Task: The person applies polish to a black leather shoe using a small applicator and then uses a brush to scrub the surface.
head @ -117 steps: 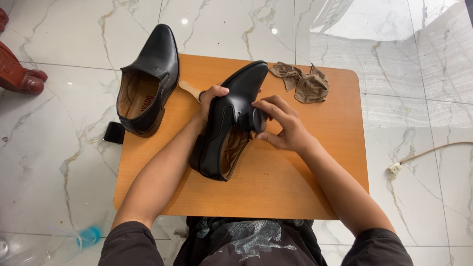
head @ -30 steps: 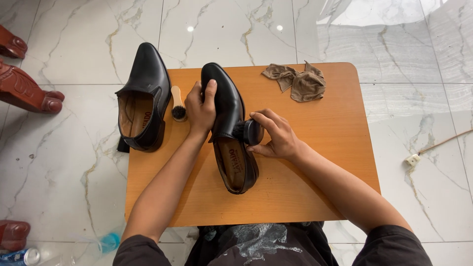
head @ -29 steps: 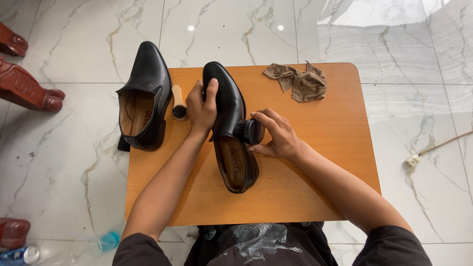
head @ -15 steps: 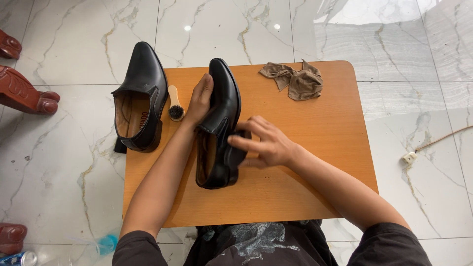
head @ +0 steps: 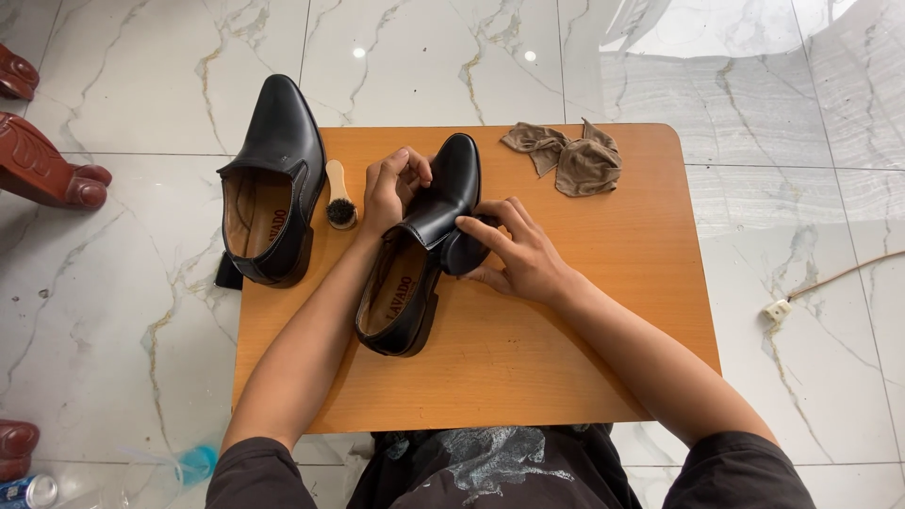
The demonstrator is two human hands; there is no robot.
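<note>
The left hand (head: 394, 187) is gripping 1 black shoe (head: 421, 247) while the right hand (head: 517, 250) is pressing a dark round pad (head: 464, 253) against it.

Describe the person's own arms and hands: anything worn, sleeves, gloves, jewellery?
Both hands are bare: no gloves, and no rings or watch that I can see on the left hand or right hand. Forearms are uncovered to above the elbows. Short dark sleeves end at the upper arms, matching a dark printed shirt.

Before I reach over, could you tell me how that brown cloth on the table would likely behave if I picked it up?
The brown cloth lies crumpled and folded, so it is probably floppy and light. It would likely drape rather than hold shape, and slide easily on the smooth wooden table.
</note>
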